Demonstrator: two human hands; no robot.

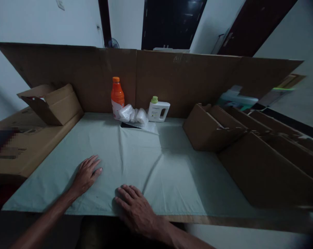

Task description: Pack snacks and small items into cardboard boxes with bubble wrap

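Note:
My left hand (86,174) rests on the pale green cloth (177,176) at the left, its fingers stretched out and nothing in them. Nearer the front edge, my right hand (135,207) lies palm down on the same cloth, fingers extended, holding nothing. At the back stands an orange bottle (117,95) with an orange cap. Beside it is a bundle of clear bubble wrap (134,115), lying partly over a flat dark object (127,125) whose kind I cannot make out. To the right of the wrap a white jug (156,112) with a green cap and a handle stands upright.
A tall cardboard panel (198,76) closes off the back. An open cardboard box (58,103) sits at the left on a larger carton (29,138). Several open cardboard boxes (210,128) line the right, with a container of bluish-green liquid (236,100) behind them.

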